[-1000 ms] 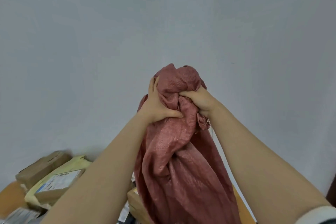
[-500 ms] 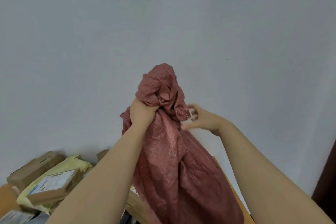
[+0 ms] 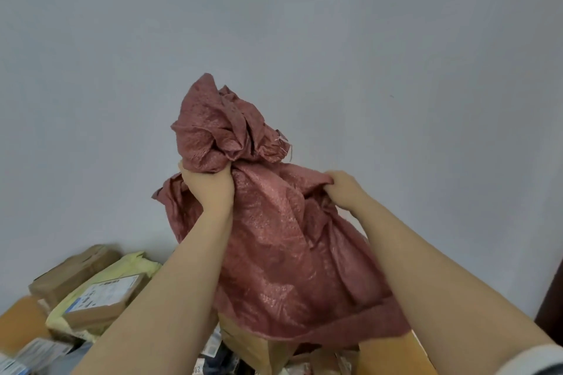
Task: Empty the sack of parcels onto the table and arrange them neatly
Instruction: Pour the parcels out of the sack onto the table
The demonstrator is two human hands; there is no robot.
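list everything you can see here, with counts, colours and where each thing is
sack: one, reddish-brown woven, held up at centre
cardboard box: one, brown, far left by the wall
mailer: one, pale yellow, left
labelled box: one, brown with white label, lying on the mailer
paper parcel: one, tan, under the sack's lower edge
table: one, orange wood, bottom
wall: one, grey, behind
left hand: one, grips the sack's bunched top
right hand: one, grips a sack fold

Soft even light, corners dimmer; wide-angle bending at edges; parcels (image 3: 91, 309) lower left blurred, possibly by motion.
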